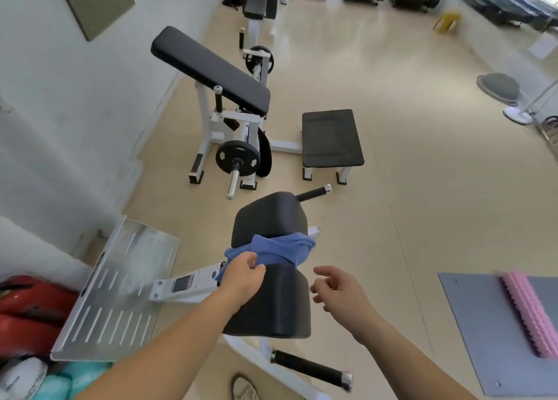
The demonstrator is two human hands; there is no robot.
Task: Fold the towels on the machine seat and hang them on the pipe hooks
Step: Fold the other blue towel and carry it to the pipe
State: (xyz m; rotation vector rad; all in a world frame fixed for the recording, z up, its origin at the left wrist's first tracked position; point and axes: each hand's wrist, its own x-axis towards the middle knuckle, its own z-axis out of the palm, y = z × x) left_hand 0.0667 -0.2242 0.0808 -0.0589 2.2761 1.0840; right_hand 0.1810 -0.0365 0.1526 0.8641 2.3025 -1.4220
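Observation:
A crumpled blue towel [280, 247] lies across the black padded machine seat [271, 303], in the gap between the seat pad and the back pad [270, 215]. My left hand [243, 274] pinches the towel's left end at the seat's edge. My right hand [339, 288] hovers to the right of the seat with its fingers spread and nothing in it, a short way from the towel's right end. No pipe hooks are in view.
A perforated metal footplate [120, 291] slopes at the left. Black handles [311, 369] stick out below the seat. A preacher-curl bench [211, 70] with weight plates and a flat stool [330, 138] stand ahead. A grey mat [483, 339] with a pink roller [531, 312] lies right.

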